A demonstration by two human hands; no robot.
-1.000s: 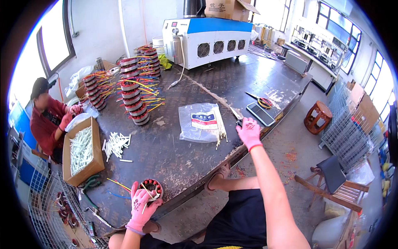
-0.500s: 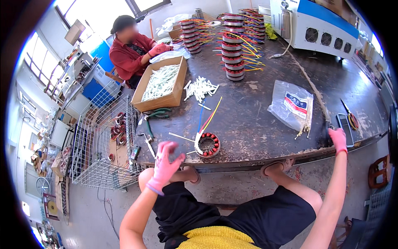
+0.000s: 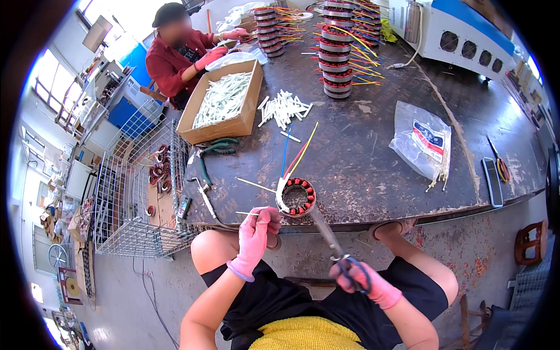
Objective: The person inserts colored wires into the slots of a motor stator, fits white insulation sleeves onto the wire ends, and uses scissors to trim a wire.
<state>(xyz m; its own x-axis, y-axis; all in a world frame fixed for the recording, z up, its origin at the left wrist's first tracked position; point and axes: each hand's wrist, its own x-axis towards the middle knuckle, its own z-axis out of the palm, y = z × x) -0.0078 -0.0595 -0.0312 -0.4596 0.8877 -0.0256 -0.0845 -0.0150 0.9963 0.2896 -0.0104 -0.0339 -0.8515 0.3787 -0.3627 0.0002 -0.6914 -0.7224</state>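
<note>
A ring-shaped motor stator (image 3: 310,193) with red windings lies at the table's near edge. Blue, red and yellow wires (image 3: 300,157) run up from its left side through white sleeving. A thin off-white cord (image 3: 256,185) sticks out leftward from that side. Just below it, my left hand (image 3: 252,242), in a pink glove, is closed in a pinch on a cord end beside the stator. My right hand (image 3: 373,284), also gloved, grips scissors (image 3: 332,240) by their dark handles. Their blurred blades point up toward the stator's lower right rim; whether they touch it I cannot tell.
Left of the stator lie green-handled pliers (image 3: 204,166) and a cardboard box (image 3: 248,119) of white tubes. A tube pile (image 3: 284,109), stacked stators (image 3: 336,64), a plastic bag (image 3: 408,146), a phone (image 3: 492,182) and other scissors (image 3: 499,160) surround it. A co-worker (image 3: 178,55) sits far left.
My right hand has come from the table's right edge to the middle front, now with scissors. My left hand has moved right and closed on a cord end beside the stator.
</note>
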